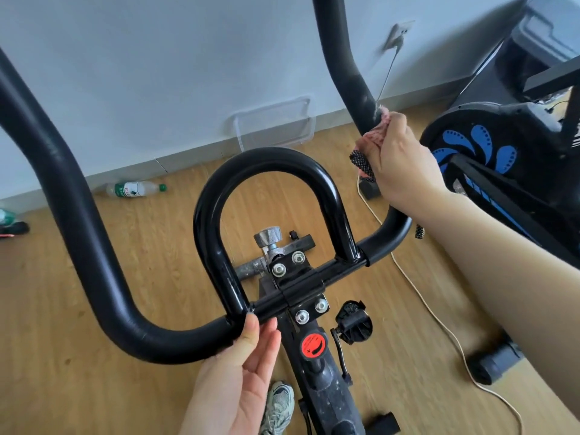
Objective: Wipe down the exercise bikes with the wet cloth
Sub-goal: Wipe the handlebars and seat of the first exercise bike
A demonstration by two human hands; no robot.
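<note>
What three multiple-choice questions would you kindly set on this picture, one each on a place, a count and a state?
1. Where is the plastic bottle? A. On the floor by the wall. B. On a shelf. C. On a chair.
2. How many silver bolts show on the handlebar clamp? A. Two. B. Four. C. Six.
3. How is the left hand? A. Clenched in a fist. B. Open, fingertips touching the bar. C. Gripping a bottle.
Answers: 1 A, it lies on its side at the skirting; 2 B, two above the bar, two below; 3 B, its fingers are straight.
</note>
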